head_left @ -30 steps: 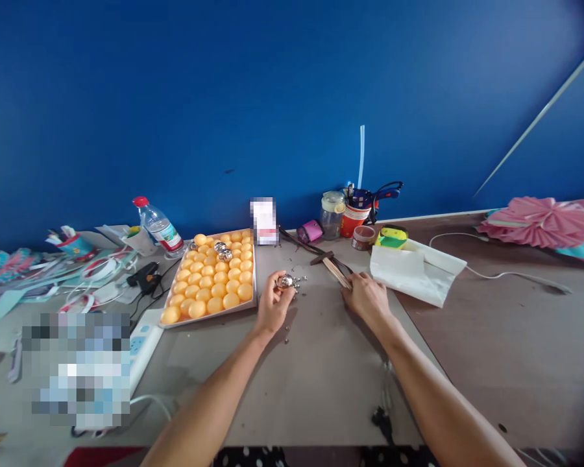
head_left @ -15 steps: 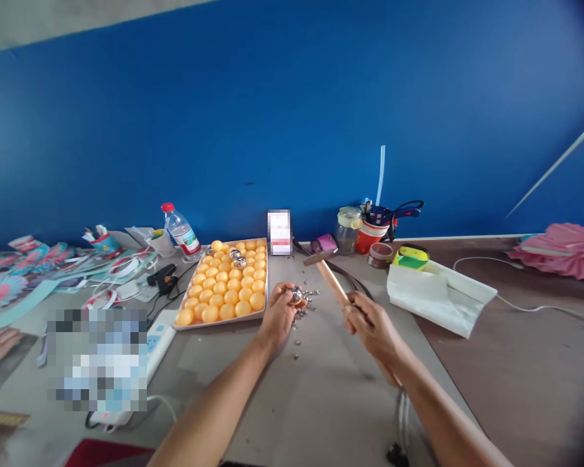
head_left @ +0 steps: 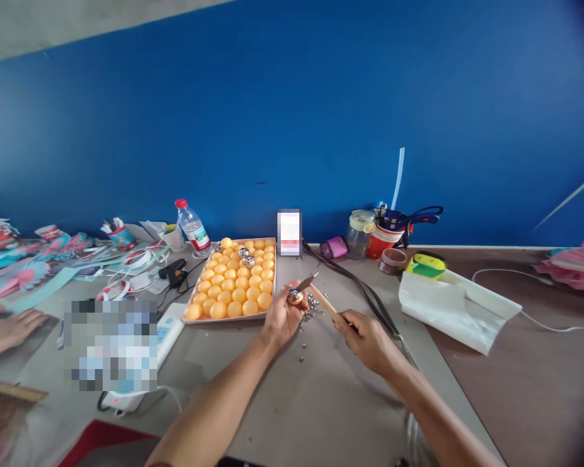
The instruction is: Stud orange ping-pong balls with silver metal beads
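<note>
My left hand [head_left: 278, 324] is closed around a ball [head_left: 296, 297] whose visible side shows shiny silver pieces and some orange. In my right hand [head_left: 367, 338] is a hammer [head_left: 327, 305], gripped by its wooden handle. The dark hammer head is right at the top of the ball; whether they touch I cannot tell. Small silver studs [head_left: 313, 306] lie scattered on the table just right of my left hand. Beyond my left forearm stands a shallow tray [head_left: 274, 275] of orange balls [head_left: 238, 295], with a few silver-covered balls [head_left: 248, 261] on top.
A bottle [head_left: 194, 230], glue gun [head_left: 174, 272] and power strip [head_left: 168, 334] are on the left. At the back right are a jar [head_left: 362, 233], red cup [head_left: 385, 241] and purple roll [head_left: 334, 247]. A white sheet [head_left: 452, 308] lies rightward. Another person's hand [head_left: 22, 327] rests far left.
The hammer has come down and left, from above the studs to the ball in my left hand. The whole view has shifted slightly. Another person's hand shows more at the left.
</note>
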`<state>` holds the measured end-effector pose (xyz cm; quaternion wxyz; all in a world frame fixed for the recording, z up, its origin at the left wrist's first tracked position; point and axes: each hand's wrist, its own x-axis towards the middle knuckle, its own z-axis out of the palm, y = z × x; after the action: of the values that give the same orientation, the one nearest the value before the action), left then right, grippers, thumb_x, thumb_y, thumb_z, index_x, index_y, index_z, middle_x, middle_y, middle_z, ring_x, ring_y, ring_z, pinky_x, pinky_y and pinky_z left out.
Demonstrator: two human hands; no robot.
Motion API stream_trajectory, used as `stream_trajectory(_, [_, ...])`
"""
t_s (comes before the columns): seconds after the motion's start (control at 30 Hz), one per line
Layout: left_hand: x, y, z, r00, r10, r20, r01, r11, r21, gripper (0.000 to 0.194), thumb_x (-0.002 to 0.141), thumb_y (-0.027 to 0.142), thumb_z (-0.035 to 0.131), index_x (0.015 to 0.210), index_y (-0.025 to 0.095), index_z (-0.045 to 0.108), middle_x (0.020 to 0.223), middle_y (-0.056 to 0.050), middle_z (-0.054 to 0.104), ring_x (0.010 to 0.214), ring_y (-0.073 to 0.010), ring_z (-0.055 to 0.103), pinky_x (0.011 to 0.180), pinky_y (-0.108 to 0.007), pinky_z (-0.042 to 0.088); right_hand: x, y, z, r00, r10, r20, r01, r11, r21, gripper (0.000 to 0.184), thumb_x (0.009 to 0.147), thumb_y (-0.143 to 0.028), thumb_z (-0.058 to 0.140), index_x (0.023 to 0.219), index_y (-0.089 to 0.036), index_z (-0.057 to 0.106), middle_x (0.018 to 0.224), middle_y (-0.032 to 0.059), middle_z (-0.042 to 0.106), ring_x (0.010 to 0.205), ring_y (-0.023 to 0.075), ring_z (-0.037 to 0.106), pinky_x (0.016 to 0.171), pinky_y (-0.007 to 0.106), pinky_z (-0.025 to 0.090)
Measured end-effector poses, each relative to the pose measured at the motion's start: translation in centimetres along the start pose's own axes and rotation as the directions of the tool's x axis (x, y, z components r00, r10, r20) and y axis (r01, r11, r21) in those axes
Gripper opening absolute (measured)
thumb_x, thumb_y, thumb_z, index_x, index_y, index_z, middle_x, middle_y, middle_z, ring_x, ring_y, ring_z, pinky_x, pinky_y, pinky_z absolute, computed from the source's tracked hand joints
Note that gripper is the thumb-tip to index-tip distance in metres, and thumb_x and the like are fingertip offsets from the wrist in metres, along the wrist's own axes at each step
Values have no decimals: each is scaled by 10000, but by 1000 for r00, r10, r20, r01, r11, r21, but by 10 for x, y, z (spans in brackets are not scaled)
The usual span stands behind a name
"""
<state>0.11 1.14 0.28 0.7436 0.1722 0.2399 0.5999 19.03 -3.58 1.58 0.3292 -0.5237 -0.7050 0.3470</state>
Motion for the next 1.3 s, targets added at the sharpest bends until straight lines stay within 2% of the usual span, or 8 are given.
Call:
stream_trajectory(0.17, [1,-1,-2,999,37,-17,-37,999,0,222,885,287,456,940,116,586,630,-27,531,631,-133,551,599,-242,434,-3,2,0,999,44,-8,-41,980,194,327,882,-450,371,892,-168,537,517,-49,449,442,96,413,450,212,324])
stream_trajectory(0.37, [-3,2,3,999,-39,28,38,999,35,258,903,320,408,859,125,572,664,-54,570,517,-106,491,549,-238,395,0,10,6,980,152,125,-176,962,209,362,852,-498,400,781,-170,536,481,-58,418,399,85,383,408,206,280])
stream_trajectory(0.53, [-5,3,5,999,-32,5,32,998,52,325,903,382,400,877,114,582,669,-69,579,509,-110,480,542,-246,371,-2,-1,-1,993,113,24,-114,919,377,411,848,-551,379,878,-164,513,591,-42,444,423,72,382,422,208,301])
stream_trajectory(0.73, [-4,2,4,997,-62,42,60,998,35,287,870,393,475,776,134,553,577,-11,517,457,-93,428,523,-242,337,-5,-1,6,985,121,125,-145,967,211,351,815,-525,455,714,-190,490,526,-60,376,415,73,369,391,195,271])
stream_trajectory(0.9, [-5,3,5,998,-48,29,46,996,71,298,878,397,438,844,128,561,645,-44,568,461,-93,443,523,-242,341,-5,-6,1,995,99,3,-96,954,284,399,848,-543,368,845,-170,509,589,-40,422,422,71,379,406,202,304])
stream_trajectory(1.1, [-5,3,5,996,-57,68,51,994,94,183,841,310,480,786,144,535,618,-14,547,420,-70,394,496,-233,330,-2,-3,4,984,125,124,-147,971,187,357,827,-519,420,723,-185,492,515,-59,378,413,76,369,389,196,278])
stream_trajectory(1.23, [-8,6,8,997,-40,69,33,994,99,179,835,318,479,849,149,535,635,-9,550,436,-69,406,522,-235,362,-3,-8,2,990,122,64,-136,943,303,412,818,-571,389,783,-174,494,562,-51,405,405,72,370,396,208,299])
stream_trajectory(1.3, [-7,6,7,997,-42,61,34,991,126,178,829,318,480,848,148,530,618,-6,547,421,-69,395,501,-228,348,-3,-8,3,989,132,72,-147,948,282,390,806,-558,417,757,-179,492,564,-51,412,400,67,365,388,204,289])
